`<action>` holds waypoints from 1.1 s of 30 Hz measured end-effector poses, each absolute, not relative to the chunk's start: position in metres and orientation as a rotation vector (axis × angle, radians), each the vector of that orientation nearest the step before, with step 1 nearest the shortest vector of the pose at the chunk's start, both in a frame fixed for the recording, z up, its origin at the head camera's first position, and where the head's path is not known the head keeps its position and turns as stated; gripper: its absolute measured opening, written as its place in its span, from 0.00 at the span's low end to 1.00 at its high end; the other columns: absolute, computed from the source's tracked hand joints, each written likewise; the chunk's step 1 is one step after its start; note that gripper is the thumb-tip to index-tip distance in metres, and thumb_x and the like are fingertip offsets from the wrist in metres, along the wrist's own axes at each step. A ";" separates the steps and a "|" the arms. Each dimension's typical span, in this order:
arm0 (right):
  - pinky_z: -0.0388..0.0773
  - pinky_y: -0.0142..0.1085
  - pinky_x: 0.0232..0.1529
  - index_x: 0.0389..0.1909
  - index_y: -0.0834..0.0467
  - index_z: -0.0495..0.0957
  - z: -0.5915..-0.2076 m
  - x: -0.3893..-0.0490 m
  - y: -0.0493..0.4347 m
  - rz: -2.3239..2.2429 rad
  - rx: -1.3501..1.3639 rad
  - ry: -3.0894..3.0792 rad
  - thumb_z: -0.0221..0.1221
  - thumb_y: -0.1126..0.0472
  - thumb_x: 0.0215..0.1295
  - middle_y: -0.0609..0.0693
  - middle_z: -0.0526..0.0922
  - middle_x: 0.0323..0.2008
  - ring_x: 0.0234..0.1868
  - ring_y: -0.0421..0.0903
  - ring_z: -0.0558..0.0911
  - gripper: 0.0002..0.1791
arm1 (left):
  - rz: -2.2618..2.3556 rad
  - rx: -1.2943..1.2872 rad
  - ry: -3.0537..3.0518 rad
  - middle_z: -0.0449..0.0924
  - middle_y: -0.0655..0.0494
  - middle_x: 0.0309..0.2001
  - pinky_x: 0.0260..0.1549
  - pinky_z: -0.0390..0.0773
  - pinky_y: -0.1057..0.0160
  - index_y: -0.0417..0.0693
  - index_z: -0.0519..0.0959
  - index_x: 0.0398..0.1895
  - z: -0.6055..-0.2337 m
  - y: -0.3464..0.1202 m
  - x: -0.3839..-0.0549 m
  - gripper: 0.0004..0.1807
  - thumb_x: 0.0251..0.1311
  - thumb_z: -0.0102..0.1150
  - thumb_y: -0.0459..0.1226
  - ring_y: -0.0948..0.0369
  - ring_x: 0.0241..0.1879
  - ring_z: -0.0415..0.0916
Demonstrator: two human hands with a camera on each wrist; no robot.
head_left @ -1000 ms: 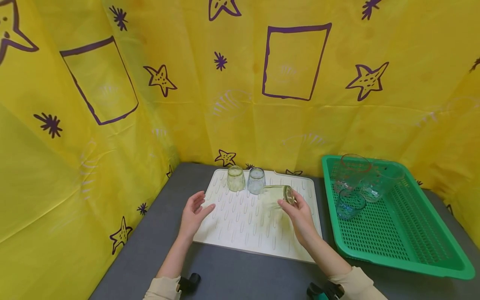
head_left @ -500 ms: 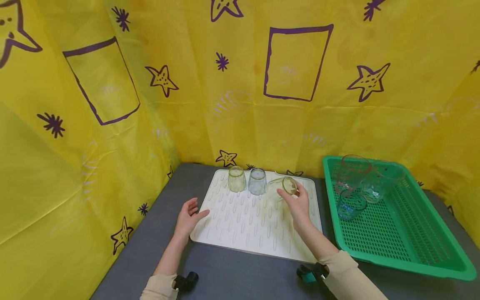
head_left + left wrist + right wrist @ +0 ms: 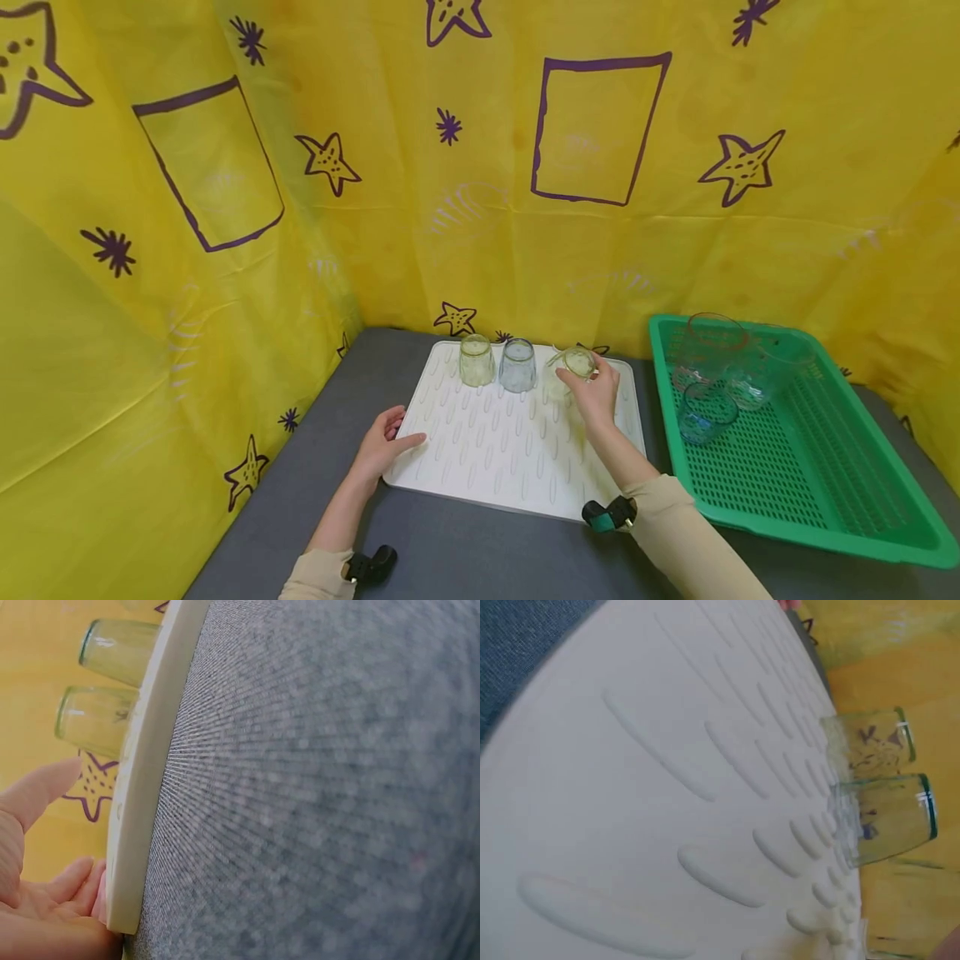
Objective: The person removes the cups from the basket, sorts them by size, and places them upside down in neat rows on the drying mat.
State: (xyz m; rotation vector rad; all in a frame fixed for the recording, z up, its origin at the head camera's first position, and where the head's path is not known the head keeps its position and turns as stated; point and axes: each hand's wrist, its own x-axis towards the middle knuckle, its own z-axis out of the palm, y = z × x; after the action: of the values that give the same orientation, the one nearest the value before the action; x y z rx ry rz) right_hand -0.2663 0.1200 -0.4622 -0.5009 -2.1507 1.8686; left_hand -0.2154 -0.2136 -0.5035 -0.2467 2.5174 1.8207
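One pale greenish glass (image 3: pixel 579 362) was pinched between thumb and fingers of my right hand (image 3: pixel 598 398), beside the bluish glass (image 3: pixel 517 367); I could not tell whether it touched the white mat (image 3: pixel 487 454), and the right wrist view cropped it. My left hand (image 3: pixel 381 446) lay loosely spread at the mat's left edge, holding nothing, fingers partly hidden.

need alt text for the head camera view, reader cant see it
A person's right hand holds a pale yellow-green glass at the far side of a white mat, beside two standing glasses. The left hand is at the mat's left edge. To the right, a green basket holds three glasses; yellow cloth hangs behind.
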 end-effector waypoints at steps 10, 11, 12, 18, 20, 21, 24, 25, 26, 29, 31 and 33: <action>0.63 0.45 0.52 0.66 0.62 0.66 -0.471 -0.278 0.119 1.699 -0.448 -2.269 0.70 0.58 0.52 0.62 0.60 0.61 0.57 0.56 0.64 0.40 | 1.816 -0.228 2.519 0.67 0.39 0.63 0.62 0.61 0.47 0.36 0.65 0.66 -0.505 -0.213 -0.215 0.41 0.49 0.73 0.33 0.46 0.62 0.63; 0.63 0.45 0.53 0.66 0.62 0.66 -0.472 -0.280 0.119 1.697 -0.441 -2.277 0.70 0.58 0.52 0.62 0.60 0.61 0.57 0.57 0.64 0.40 | 1.811 -0.230 2.522 0.68 0.39 0.63 0.63 0.60 0.47 0.36 0.65 0.66 -0.505 -0.213 -0.215 0.41 0.49 0.74 0.33 0.46 0.62 0.63; 0.64 0.46 0.54 0.67 0.63 0.66 -0.473 -0.281 0.119 1.697 -0.435 -2.286 0.69 0.58 0.52 0.62 0.60 0.62 0.58 0.57 0.64 0.40 | 1.807 -0.233 2.522 0.68 0.39 0.63 0.63 0.60 0.47 0.36 0.65 0.66 -0.505 -0.213 -0.215 0.41 0.49 0.74 0.34 0.46 0.62 0.63; 0.62 0.49 0.58 0.67 0.63 0.65 -0.477 -0.287 0.117 1.672 -0.399 -2.330 0.69 0.58 0.52 0.63 0.60 0.61 0.61 0.59 0.61 0.41 | 1.807 -0.239 2.522 0.68 0.40 0.62 0.64 0.60 0.48 0.36 0.66 0.66 -0.509 -0.217 -0.216 0.41 0.48 0.74 0.35 0.47 0.62 0.63; 0.61 0.49 0.60 0.67 0.63 0.65 -0.478 -0.288 0.117 1.653 -0.394 -2.346 0.69 0.58 0.51 0.63 0.60 0.61 0.63 0.60 0.60 0.41 | 1.816 -0.242 2.515 0.68 0.40 0.62 0.64 0.60 0.48 0.36 0.66 0.66 -0.511 -0.218 -0.216 0.41 0.48 0.75 0.35 0.47 0.62 0.64; 0.60 0.50 0.61 0.67 0.64 0.65 -0.478 -0.289 0.117 1.643 -0.393 -2.356 0.69 0.58 0.52 0.64 0.60 0.60 0.63 0.60 0.60 0.41 | 1.818 -0.242 2.514 0.68 0.40 0.62 0.64 0.60 0.48 0.36 0.66 0.66 -0.511 -0.218 -0.216 0.41 0.48 0.75 0.35 0.48 0.62 0.64; 0.59 0.50 0.62 0.67 0.64 0.65 -0.477 -0.291 0.117 1.626 -0.390 -2.380 0.69 0.58 0.52 0.64 0.60 0.61 0.65 0.61 0.58 0.41 | 1.821 -0.240 2.514 0.69 0.40 0.62 0.65 0.60 0.48 0.37 0.67 0.65 -0.512 -0.219 -0.216 0.40 0.48 0.74 0.35 0.48 0.62 0.64; 0.59 0.51 0.63 0.67 0.64 0.65 -0.477 -0.292 0.117 1.622 -0.390 -2.386 0.69 0.58 0.52 0.64 0.60 0.61 0.65 0.61 0.58 0.41 | 1.824 -0.240 2.511 0.69 0.40 0.62 0.65 0.59 0.48 0.37 0.67 0.65 -0.513 -0.219 -0.216 0.40 0.48 0.74 0.35 0.48 0.62 0.64; 0.59 0.51 0.63 0.67 0.64 0.64 -0.477 -0.293 0.116 1.621 -0.389 -2.393 0.69 0.58 0.53 0.64 0.60 0.62 0.66 0.61 0.57 0.41 | 1.825 -0.238 2.511 0.69 0.40 0.62 0.65 0.59 0.49 0.37 0.67 0.65 -0.513 -0.219 -0.217 0.40 0.48 0.74 0.35 0.48 0.62 0.64; 0.58 0.52 0.64 0.67 0.64 0.65 -0.477 -0.294 0.116 1.612 -0.387 -2.410 0.69 0.57 0.53 0.65 0.59 0.63 0.67 0.62 0.57 0.41 | 1.819 -0.236 2.517 0.70 0.40 0.61 0.65 0.59 0.49 0.37 0.67 0.65 -0.513 -0.219 -0.217 0.39 0.48 0.74 0.34 0.48 0.62 0.64; 0.58 0.52 0.64 0.67 0.64 0.65 -0.478 -0.295 0.116 1.599 -0.381 -2.421 0.69 0.57 0.53 0.65 0.59 0.63 0.66 0.62 0.57 0.40 | 1.818 -0.237 2.518 0.70 0.40 0.61 0.65 0.59 0.49 0.37 0.68 0.65 -0.512 -0.220 -0.217 0.39 0.48 0.74 0.34 0.48 0.61 0.65; 0.57 0.53 0.64 0.67 0.64 0.65 -0.478 -0.295 0.116 1.587 -0.371 -2.433 0.69 0.57 0.54 0.65 0.59 0.63 0.66 0.63 0.57 0.40 | 1.813 -0.238 2.521 0.70 0.41 0.61 0.65 0.59 0.49 0.37 0.68 0.65 -0.512 -0.220 -0.217 0.39 0.48 0.74 0.34 0.49 0.61 0.64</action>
State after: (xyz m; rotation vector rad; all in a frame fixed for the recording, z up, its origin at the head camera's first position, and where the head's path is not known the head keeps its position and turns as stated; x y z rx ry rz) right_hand -0.2951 0.1158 -0.4776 -0.3713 -2.4331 1.5866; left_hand -0.2172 -0.2198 -0.5121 -0.2382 2.5212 1.8130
